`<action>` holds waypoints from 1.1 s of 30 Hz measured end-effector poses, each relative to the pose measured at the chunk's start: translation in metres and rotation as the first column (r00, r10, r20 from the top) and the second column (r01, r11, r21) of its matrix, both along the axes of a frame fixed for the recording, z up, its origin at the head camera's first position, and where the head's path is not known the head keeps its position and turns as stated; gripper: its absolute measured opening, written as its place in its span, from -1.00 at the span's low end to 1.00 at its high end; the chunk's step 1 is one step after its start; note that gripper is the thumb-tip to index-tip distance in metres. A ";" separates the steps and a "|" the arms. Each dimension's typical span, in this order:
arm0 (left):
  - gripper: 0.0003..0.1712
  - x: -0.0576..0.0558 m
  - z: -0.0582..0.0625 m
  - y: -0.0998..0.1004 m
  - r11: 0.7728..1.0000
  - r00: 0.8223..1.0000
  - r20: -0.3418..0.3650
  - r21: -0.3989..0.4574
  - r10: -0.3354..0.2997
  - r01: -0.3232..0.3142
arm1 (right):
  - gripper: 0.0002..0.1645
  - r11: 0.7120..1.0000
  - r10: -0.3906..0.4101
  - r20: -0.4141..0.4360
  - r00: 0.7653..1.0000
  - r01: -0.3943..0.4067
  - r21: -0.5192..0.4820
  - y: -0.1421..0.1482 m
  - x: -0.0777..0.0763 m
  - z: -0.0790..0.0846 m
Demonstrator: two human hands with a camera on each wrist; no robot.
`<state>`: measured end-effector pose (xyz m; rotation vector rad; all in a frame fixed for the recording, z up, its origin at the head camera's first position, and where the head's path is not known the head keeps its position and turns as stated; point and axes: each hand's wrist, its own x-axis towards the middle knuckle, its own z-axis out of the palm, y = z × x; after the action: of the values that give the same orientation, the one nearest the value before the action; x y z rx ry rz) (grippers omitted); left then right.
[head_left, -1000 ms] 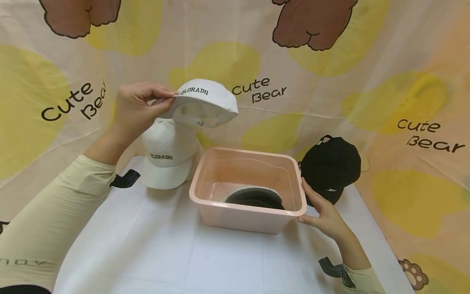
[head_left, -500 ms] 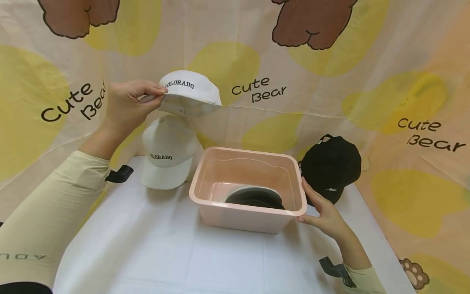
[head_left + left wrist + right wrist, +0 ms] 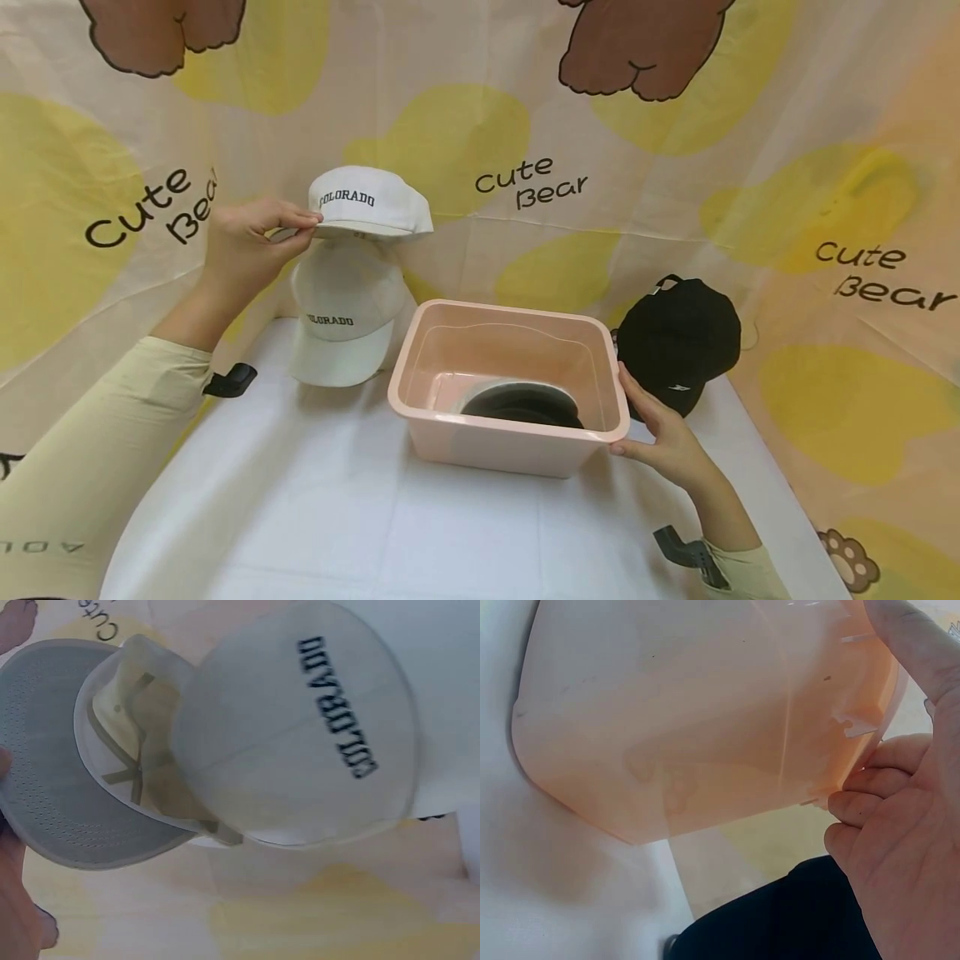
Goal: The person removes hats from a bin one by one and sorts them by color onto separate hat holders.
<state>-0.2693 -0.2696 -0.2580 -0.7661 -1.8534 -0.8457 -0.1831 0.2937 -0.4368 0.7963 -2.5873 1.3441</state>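
My left hand [image 3: 243, 246] pinches the brim of a white "COLORADO" cap [image 3: 375, 198] between thumb and fingers. That cap hangs in the air just above a second white "COLORADO" cap [image 3: 347, 283], which is upright at the table's back left. In the left wrist view, the raised cap's grey under-brim [image 3: 52, 757] and inside show beside the crown of the second cap [image 3: 292, 742]. My right hand [image 3: 663, 437] grips the right corner of a pink plastic bin [image 3: 495, 448], fingers under its rim. Inside the bin lies a dark rounded thing [image 3: 517, 402] with a pale edge, partly hidden.
A black cap [image 3: 678, 333] with a small white logo sits right of the bin, close beside my right hand. A white cloth [image 3: 360, 517] covers the table. Behind it hangs a bear-print curtain [image 3: 645, 208].
My left hand has moved left with the raised white cap, rising at first and then lowering over the second cap. My right hand and the bin have stayed put.
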 end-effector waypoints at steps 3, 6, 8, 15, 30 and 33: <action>-0.78 -0.003 -0.011 -0.008 1.000 1.000 0.023 -0.002 -0.003 0.003 | 0.38 1.000 0.005 0.004 1.000 -0.005 -0.004 0.001 0.000 0.000; -0.76 -0.006 -0.022 -0.012 1.000 0.999 0.043 0.007 -0.002 0.002 | 0.38 1.000 0.003 0.005 1.000 -0.003 -0.005 0.002 0.001 0.001; -0.74 -0.006 -0.029 -0.014 1.000 0.999 0.051 0.021 0.001 -0.002 | 0.38 1.000 -0.002 0.001 1.000 0.002 -0.003 0.002 0.001 0.001; -0.69 0.005 -0.048 -0.027 0.999 0.999 0.041 0.040 -0.003 0.001 | 0.38 1.000 0.007 -0.009 1.000 -0.007 -0.001 0.000 0.001 0.002; -0.65 0.023 -0.083 -0.030 0.994 0.996 0.056 -0.079 -0.067 0.071 | 0.37 0.998 0.058 -0.025 0.998 -0.059 -0.039 0.004 -0.003 -0.001; -0.65 0.027 -0.089 -0.032 0.996 0.996 0.077 -0.066 -0.051 0.057 | 0.37 0.997 0.061 -0.023 0.998 -0.062 -0.042 0.003 -0.003 -0.001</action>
<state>-0.2423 -0.3015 -0.3468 -0.8402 -1.9443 -0.8603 -0.1860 0.2970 -0.4379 0.8849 -2.5284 1.3941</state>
